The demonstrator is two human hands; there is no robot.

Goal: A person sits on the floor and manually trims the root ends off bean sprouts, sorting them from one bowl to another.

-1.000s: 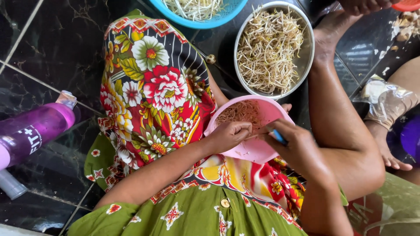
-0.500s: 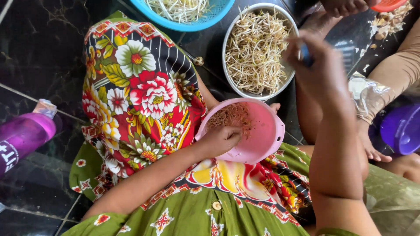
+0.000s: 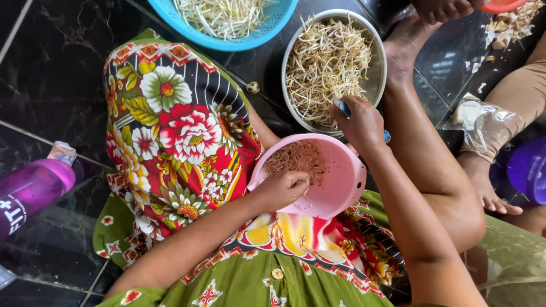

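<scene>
A pink bowl (image 3: 341,182) rests in my lap on the flowered cloth, holding a heap of brownish sprout trimmings (image 3: 296,159). My left hand (image 3: 282,189) grips the bowl's near rim, fingers curled over the edge beside the trimmings. My right hand (image 3: 359,122) is closed around a small blue-handled tool (image 3: 387,136) at the near rim of a metal bowl (image 3: 378,85) full of bean sprouts (image 3: 327,62), just beyond the pink bowl.
A blue basket (image 3: 278,25) of pale sprouts sits at the top. A purple bottle (image 3: 34,190) lies on the dark tiled floor at left. Another person's foot (image 3: 489,190) and a plastic bag (image 3: 478,122) are at right, with a purple lid (image 3: 529,170).
My right hand rose from the pink bowl, then came down and left to the metal bowl's near rim. My left hand stayed on the pink bowl.
</scene>
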